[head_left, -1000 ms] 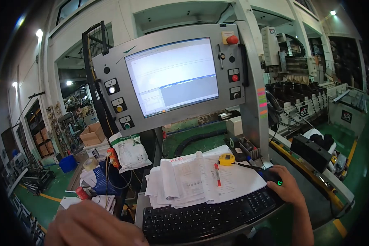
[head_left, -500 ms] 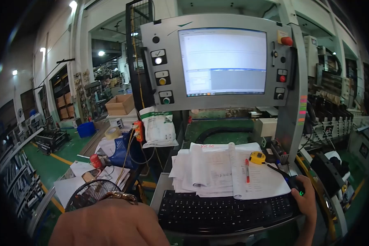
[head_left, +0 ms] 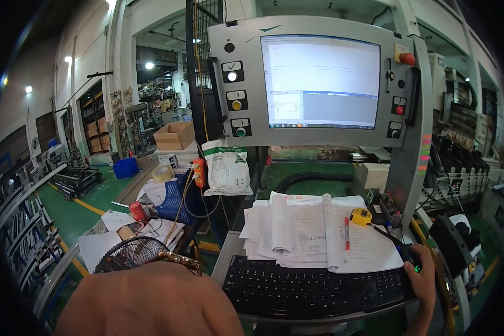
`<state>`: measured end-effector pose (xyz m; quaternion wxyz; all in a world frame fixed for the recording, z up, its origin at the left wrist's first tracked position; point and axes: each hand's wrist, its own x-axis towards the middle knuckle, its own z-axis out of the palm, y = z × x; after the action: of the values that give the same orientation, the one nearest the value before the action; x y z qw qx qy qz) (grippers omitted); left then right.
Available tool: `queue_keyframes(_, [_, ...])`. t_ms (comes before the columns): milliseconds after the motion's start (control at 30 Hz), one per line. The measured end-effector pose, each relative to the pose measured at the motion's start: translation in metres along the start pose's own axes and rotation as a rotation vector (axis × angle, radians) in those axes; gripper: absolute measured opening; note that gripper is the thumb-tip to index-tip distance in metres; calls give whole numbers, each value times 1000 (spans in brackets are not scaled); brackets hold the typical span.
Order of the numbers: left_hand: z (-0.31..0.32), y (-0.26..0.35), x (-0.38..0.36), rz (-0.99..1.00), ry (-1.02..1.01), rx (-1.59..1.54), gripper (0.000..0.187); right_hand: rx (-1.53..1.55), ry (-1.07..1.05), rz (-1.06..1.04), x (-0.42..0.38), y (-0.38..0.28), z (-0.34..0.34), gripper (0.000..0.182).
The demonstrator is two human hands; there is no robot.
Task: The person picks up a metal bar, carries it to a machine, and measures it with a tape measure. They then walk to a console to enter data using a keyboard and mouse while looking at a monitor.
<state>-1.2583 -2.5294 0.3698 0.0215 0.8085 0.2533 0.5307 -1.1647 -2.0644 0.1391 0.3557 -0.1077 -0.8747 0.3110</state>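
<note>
My right hand point(head_left: 424, 274) is closed over a black computer mouse point(head_left: 411, 256) with a green light, at the right end of the keyboard. Close to the camera, the back of my left hand point(head_left: 151, 302) fills the lower left; its fingers are hidden. Just beyond it shows a metal watch band point(head_left: 179, 259). A black keyboard point(head_left: 319, 291) lies on the shelf between the hands. Behind it are stacked papers point(head_left: 302, 235), with a red marker point(head_left: 346, 234) and a yellow tape measure point(head_left: 360, 216) on top. Above stands a lit monitor point(head_left: 322, 81) in a grey control panel.
Panel buttons flank the screen, with a red emergency stop point(head_left: 407, 59) at upper right. A white plastic bag point(head_left: 227, 171) hangs below left. Further left are a black mesh fan guard point(head_left: 130, 252), loose papers, a blue tray point(head_left: 179, 201) and a cardboard box point(head_left: 174, 136).
The camera view has turned slightly left, so the scene sits further right. A small line drawing now appears in the screen's lower left pane. My right hand stays on the mouse.
</note>
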Motion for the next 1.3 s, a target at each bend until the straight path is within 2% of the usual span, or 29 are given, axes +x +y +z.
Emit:
queue_keyframes(400, [0,-2,-4,22,27,5,27,-75,-47,-19,0,-8,-1,59])
queue_keyframes(933, [5,-16,0,99,75,7,35,-33,27,34,-1,-12,-1,60])
queue_keyframes(1067, [-15,-19,4,73,-155,-33,32,-19,32,32,-2,-11,-2,59])
queue_keyframes(1167, [-24,-12,13,-25,-488,-19,32,-27,44,16,-2,-9,-2,59])
queue_keyframes(1300, [-6,-13,3,-40,-545,2,34,-31,47,1,-4,-12,-3,57])
